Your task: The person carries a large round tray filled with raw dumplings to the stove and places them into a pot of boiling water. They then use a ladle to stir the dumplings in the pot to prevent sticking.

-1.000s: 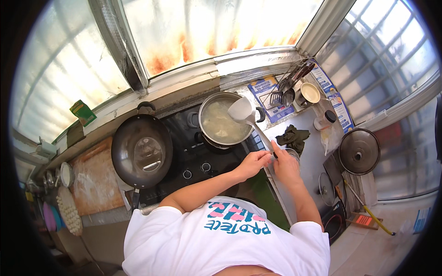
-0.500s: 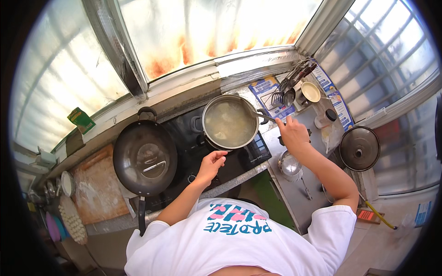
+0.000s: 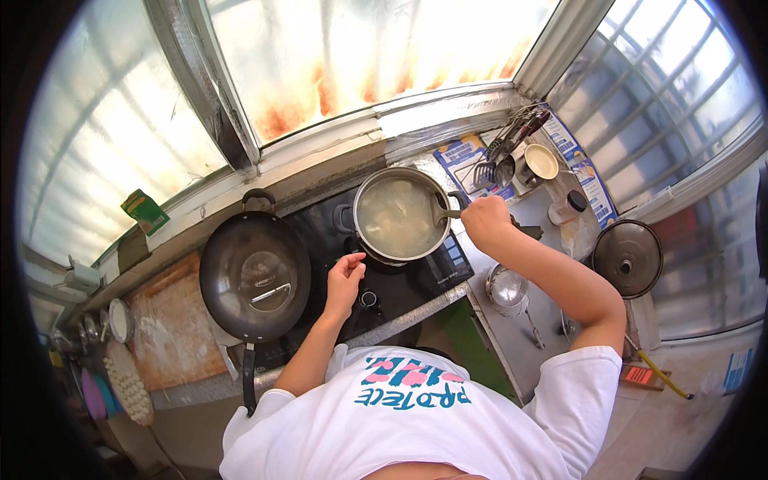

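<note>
A steel pot (image 3: pixel 402 254) stands on the black cooktop (image 3: pixel 384 299), holding cloudy liquid (image 3: pixel 400 218) with pale lumps in it. My right hand (image 3: pixel 486 221) is closed round the handle of a metal ladle (image 3: pixel 438 210). The ladle's head is inside the pot at its right rim, partly in the liquid, so its full shape is hidden. My left hand (image 3: pixel 345 282) hovers below and left of the pot, over the cooktop. Its fingers are loosely bent, slightly apart, with nothing seen in them.
A dark wok (image 3: pixel 220 280) with a lid lying inside sits at the left, handle toward me. Beyond it are a floury wooden board (image 3: pixel 164 328) and a tray of pale dough pieces (image 3: pixel 126 384). Rightward lie a strainer (image 3: pixel 506 288), utensils (image 3: pixel 504 152), a jar (image 3: pixel 566 208) and a pot lid (image 3: pixel 628 258).
My right hand has shifted left and turned over, knuckles up, bringing the ladle head lower along the pot's right side. My left hand has drawn back left, away from the rim.
</note>
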The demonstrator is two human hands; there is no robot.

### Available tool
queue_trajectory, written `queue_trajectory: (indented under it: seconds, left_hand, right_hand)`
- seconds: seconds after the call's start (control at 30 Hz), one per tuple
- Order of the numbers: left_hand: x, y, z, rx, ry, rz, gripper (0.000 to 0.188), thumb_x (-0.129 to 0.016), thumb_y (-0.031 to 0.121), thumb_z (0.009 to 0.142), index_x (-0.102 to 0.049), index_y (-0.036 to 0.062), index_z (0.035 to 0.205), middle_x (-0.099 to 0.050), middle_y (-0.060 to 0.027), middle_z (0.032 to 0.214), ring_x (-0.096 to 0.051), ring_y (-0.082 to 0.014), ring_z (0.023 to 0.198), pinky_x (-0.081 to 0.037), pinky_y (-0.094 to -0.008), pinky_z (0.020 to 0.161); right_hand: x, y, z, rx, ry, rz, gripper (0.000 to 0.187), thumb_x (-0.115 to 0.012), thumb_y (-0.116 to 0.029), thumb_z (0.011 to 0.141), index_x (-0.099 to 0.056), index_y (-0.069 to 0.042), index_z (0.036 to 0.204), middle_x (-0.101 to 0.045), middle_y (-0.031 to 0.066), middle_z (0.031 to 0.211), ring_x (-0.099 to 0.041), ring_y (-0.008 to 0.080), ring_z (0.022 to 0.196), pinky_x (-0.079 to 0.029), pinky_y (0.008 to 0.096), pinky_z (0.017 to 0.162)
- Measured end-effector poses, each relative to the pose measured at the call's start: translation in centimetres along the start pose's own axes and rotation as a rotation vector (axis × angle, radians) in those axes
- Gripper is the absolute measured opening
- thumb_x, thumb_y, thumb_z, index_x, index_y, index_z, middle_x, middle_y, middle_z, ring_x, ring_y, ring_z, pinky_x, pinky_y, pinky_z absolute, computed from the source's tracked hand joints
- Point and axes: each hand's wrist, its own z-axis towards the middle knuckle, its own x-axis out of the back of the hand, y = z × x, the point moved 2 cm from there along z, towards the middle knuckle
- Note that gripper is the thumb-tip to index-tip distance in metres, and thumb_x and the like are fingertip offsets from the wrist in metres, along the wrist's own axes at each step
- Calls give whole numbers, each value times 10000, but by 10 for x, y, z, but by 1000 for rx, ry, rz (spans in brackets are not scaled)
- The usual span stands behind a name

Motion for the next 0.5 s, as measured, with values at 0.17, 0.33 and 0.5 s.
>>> queue_trajectory:
  seconds: [0.17,0.33,0.5]
  left_hand:
    - [3,2,10,-48,25,29,229,-574,41,892,-622,8,1114,-575,21,838,-499,-57,738,-430,-204,683]
    - [2,1,14,-42,25,31,224,-575,44,894,-623,8,1110,-574,25,838,-495,-55,738,-427,-204,681]
    - [-2,0,12,-33,28,42,223,-575,41,892,-623,7,1106,-576,24,840,-498,-56,737,-431,-206,685]
  right_hand:
    - [15,14,-12,77,-106,87,156,-624,-147,785,-729,-106,894,-714,56,921,-688,218,870,-527,339,682]
    - [1,15,-20,115,-166,302,160,-632,-137,739,-710,-71,862,-701,112,885,-677,295,853,-537,398,721]
    - [-29,2,-16,137,-145,452,152,-619,-98,714,-689,-42,837,-689,149,858,-669,329,840,-536,416,722]
